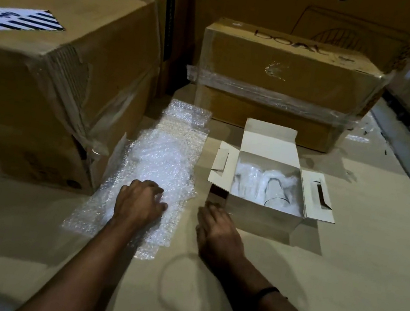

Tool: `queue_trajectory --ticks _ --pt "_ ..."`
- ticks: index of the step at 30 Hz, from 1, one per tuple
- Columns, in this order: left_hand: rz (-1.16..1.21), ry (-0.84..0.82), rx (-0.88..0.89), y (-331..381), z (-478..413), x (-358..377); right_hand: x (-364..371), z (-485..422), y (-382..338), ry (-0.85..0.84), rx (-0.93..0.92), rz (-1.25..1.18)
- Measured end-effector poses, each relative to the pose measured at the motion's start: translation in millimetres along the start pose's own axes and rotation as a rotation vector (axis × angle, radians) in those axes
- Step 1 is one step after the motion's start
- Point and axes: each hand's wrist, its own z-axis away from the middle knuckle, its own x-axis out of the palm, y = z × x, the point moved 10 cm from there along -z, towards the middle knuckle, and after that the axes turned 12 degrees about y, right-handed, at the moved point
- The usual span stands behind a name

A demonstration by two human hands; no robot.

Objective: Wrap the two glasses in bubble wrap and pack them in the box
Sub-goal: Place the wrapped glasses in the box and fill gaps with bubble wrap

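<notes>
A small white box (264, 214) stands open on the work surface, its flaps spread. Two clear glasses (272, 187) lie inside it among white wrapping. To the left of the box a long sheet of bubble wrap (163, 153) lies flat. My left hand (140, 203) rests palm down on the near part of the sheet, fingers spread. My right hand (218, 232) hovers flat just in front of the box's near left corner, holding nothing.
A big brown carton (48, 80) stands at the left, touching the bubble wrap's edge. Another taped carton (286, 84) sits behind the white box. Tall cartons line the back. The surface is pale cardboard (352, 288).
</notes>
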Motion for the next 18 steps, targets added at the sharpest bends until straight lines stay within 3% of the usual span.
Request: queue_trajectory --ticks 3,9,11,15,18 --pt "-0.022 -0.015 0.032 0.0 -0.1 2.6 11.8 1.3 11.4 -0.089 0.1 0.042" --pt "0.196 0.292 -0.023 3.0 5.2 -37.7 13.4 1.2 10.0 -0.147 0.132 -0.006" --pt "0.25 0.364 0.035 13.7 19.7 -50.2 8.0 -1.5 16.4 -0.157 0.265 -0.177" --pt "0.338 0.364 0.133 38.0 57.5 -57.9 -12.9 -14.5 25.9 -0.062 0.736 -0.747" --pt "0.385 0.257 0.169 52.2 74.0 -52.4 -15.1 -29.4 7.8 -0.115 0.769 -0.787"
